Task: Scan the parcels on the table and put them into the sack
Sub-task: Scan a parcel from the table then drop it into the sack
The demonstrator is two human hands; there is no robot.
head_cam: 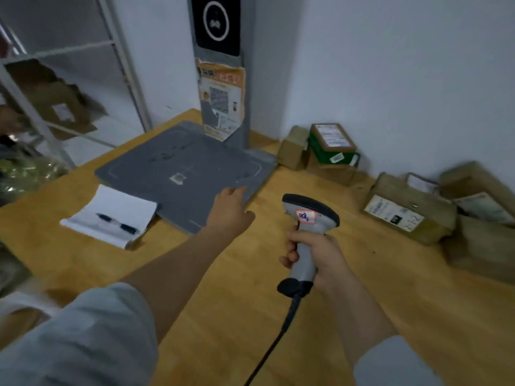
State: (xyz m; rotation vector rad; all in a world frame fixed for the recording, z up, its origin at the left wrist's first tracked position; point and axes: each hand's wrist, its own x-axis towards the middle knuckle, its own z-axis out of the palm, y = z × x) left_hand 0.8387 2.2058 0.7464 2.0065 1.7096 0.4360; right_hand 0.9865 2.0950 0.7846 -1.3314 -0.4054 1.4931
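Observation:
My right hand (317, 254) grips the handle of a grey corded barcode scanner (309, 215) above the wooden table (250, 316), its head pointing away from me. My left hand (231, 210) reaches forward with fingers extended over the near corner of a grey scale platform (181, 168), holding nothing. Brown cardboard parcels with white labels lie at the right: one large box (409, 210) and more behind it (479, 201). A small stack of parcels (331, 151), one green, stands against the wall. No sack is in view.
A white notepad (111, 215) with a dark pen (117, 222) lies left of the scale. The scale's grey column (223, 79) with an orange poster rises at the back. A metal shelf rack (55, 107) holding a box stands at the left.

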